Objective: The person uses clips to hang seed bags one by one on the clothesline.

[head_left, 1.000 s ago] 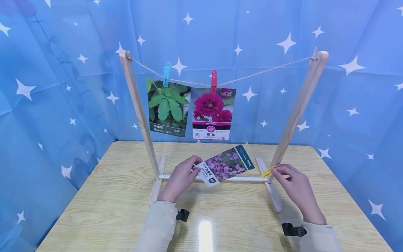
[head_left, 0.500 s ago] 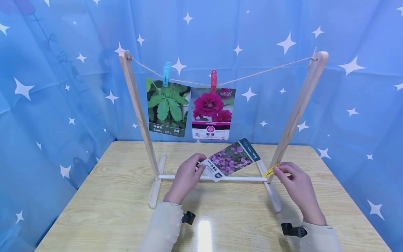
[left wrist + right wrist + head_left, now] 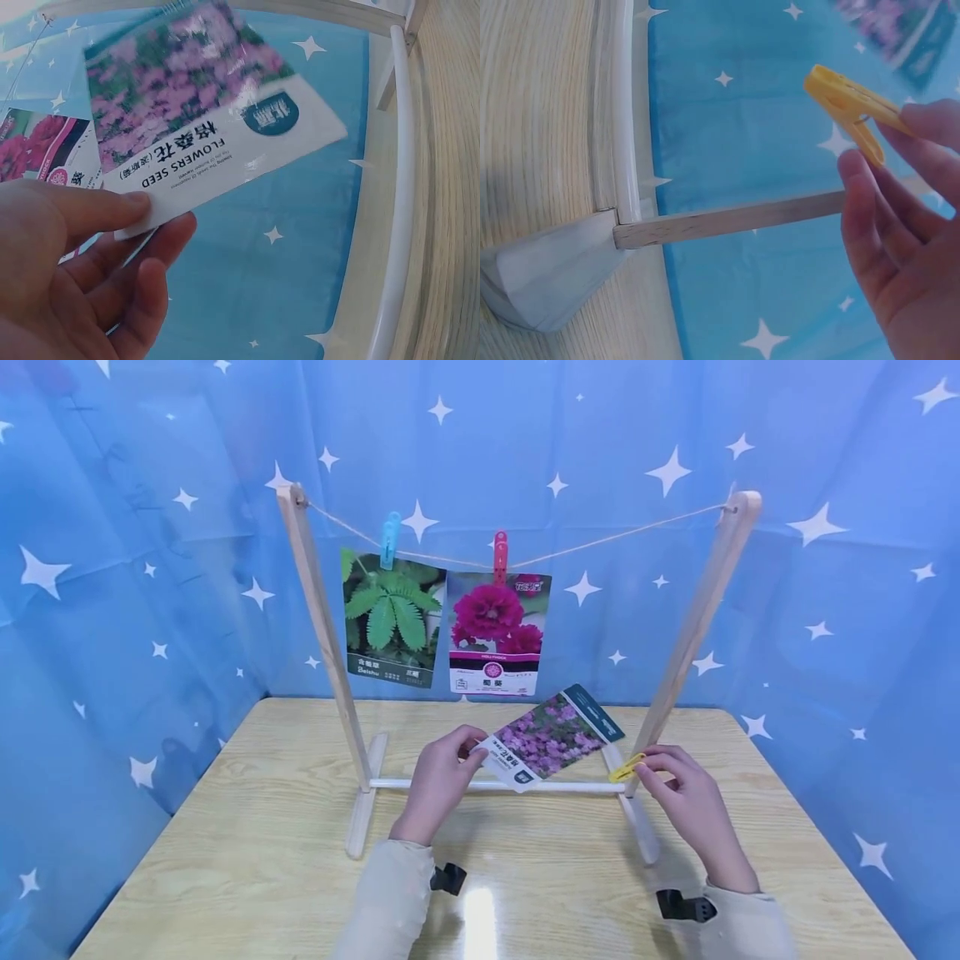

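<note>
My left hand (image 3: 438, 781) pinches a flower seed packet (image 3: 551, 739) by its lower left corner, tilted, with pink-purple blossoms and a dark green top band. Thumb above and fingers beneath grip its white end in the left wrist view. My right hand (image 3: 690, 793) holds a yellow clothespin (image 3: 627, 768) between thumb and fingers, to the right of the packet. In the right wrist view the clothespin (image 3: 847, 109) has its two legs spread at the fingers. On a string hang a green-leaf packet (image 3: 392, 627) under a blue clothespin (image 3: 389, 541) and a hollyhock packet (image 3: 498, 635) under a red clothespin (image 3: 500, 557).
A wooden frame stands on the table (image 3: 225, 843), with a left post (image 3: 322, 627), a right post (image 3: 697, 618) and a white crossbar (image 3: 570, 787) low between them. The string (image 3: 615, 535) sags between the post tops. A starry blue curtain (image 3: 840, 593) encloses the back and sides.
My left hand has moved the seed packet slightly up and to the right, nearer the clothespin. The right hand keeps its hold on the clothespin. The head view has shifted slightly.
</note>
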